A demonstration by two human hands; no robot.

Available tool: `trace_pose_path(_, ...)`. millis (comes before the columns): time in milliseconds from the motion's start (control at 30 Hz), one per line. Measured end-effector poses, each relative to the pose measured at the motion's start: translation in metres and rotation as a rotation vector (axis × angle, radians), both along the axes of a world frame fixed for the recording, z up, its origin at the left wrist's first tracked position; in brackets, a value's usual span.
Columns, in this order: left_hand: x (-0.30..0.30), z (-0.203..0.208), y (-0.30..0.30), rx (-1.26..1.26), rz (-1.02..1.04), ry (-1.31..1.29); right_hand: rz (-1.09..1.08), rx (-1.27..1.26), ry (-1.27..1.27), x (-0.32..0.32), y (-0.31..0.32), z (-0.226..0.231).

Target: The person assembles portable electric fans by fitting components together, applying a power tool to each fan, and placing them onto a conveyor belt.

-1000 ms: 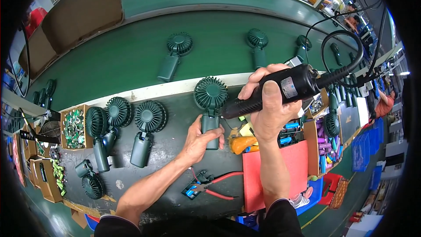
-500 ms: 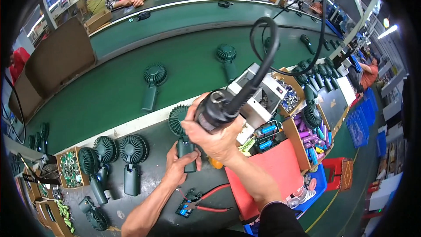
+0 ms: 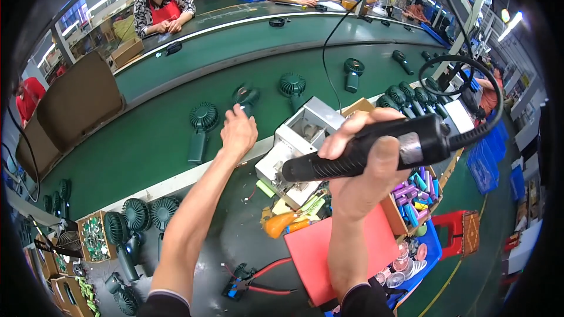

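Observation:
Over the green belt, my left hand reaches with fingers stretched apart beside a dark green handheld fan. That fan is slightly blurred, and its handle is partly hidden by the hand. My right hand is wrapped round a black corded electric screwdriver, held nearly level above the bench with its cable off to the right. More dark green fans lie on the belt, one left of my hand and another to its right. Red-handled pliers rest on the bench by a small blue-and-black part.
A white metal fixture stands below the screwdriver. Around it are orange-handled tools, a red mat and a box of colourful cells. Several fans and a circuit-board box sit left. Co-workers sit across the belt.
The fan in my left hand has gone from the bench to the belt, and that hand has opened beside it. The screwdriver has moved right and tipped from upright to nearly level.

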State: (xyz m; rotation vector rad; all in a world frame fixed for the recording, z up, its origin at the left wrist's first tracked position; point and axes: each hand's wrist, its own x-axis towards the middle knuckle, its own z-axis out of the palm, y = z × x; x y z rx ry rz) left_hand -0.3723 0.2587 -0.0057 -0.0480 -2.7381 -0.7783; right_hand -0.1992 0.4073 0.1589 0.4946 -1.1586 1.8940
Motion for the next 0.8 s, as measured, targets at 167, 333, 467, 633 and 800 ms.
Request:
trace_pose_path(167,-0.055,0.013,0.064,-0.479,-0.384,0.342,0.030,-0.130,-0.014,0.001,0.020,-0.001)
trace_pose_path(333,-0.090,0.023,0.144,-0.196,-0.440,-0.135,0.045,-0.143,0.002,-0.008,0.029,-0.006)
trace_pose_path(467,-0.113,0.022,0.141,-0.016,-0.277,-0.257,-0.015,-0.128,-0.014,-0.009,0.019,-0.004)
trace_pose_path(633,-0.068,0.048,0.081,0.008,-0.277,-0.131,0.072,-0.011,-0.021,-0.009,0.022,-0.013)
trace_pose_path(800,-0.001,0.074,-0.033,-0.236,-0.251,-0.141,0.119,0.004,-0.052,-0.007,0.013,-0.010)
